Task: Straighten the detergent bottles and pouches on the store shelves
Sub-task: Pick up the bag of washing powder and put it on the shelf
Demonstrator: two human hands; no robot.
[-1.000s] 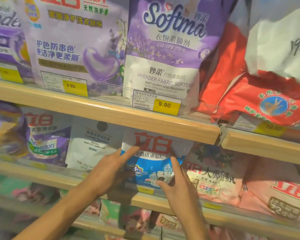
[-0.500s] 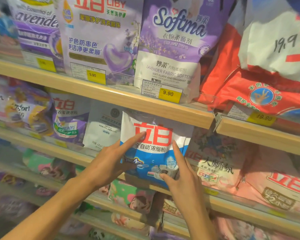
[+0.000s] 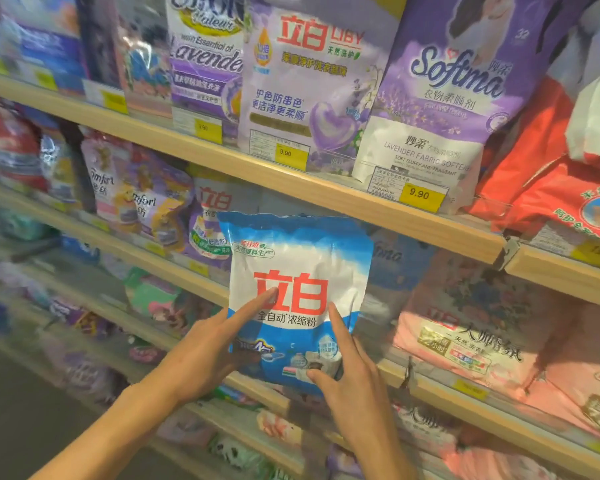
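Ref object: blue-and-white plastic detergent pouch (image 3: 298,271), big red characters on the front, roughly upright, label facing camera. It's held out in front of the shelving, not seated in a row. Its top edge overlaps the light wooden shelf edge (image 3: 361,199) above it; its bottom edge overlaps the next wooden lip down.

Left hand (image 3: 201,355): grips the pouch's lower-left corner. Index finger (image 3: 269,296) is straight and laid flat on the front, tip on the left red character. Thumb sits at the lower-left edge; the other fingers are hidden behind the pouch. Bare forearm runs in from bottom-left, angled up to the right.

Right hand (image 3: 350,372): pinches the lower-right corner. Index finger (image 3: 333,315) points straight up along the front, just below the right red character. Thumb (image 3: 317,375) presses the bottom printed area; the remaining fingers wrap behind. Forearm comes up from bottom centre.

The hands are apart, one per bottom corner, and both are clamped on the pouch.

Around the pouch:
- directly above: white-and-lilac Liby laundry pouch (image 3: 291,91)
- above right: purple-and-white Softma lavender softener pouch (image 3: 444,109), with a yellow 9.90 price tag (image 3: 419,195) below it
- far upper right: red plastic bags (image 3: 551,188)
- just left, partly behind: purple-and-white pouch with the same red logo (image 3: 210,230)
- right, behind: blue Softma pouch (image 3: 395,271)
- right and lower: pale pink floral pouches (image 3: 465,334)

The left side of the view is motion-blurred, so labels there are unreadable.
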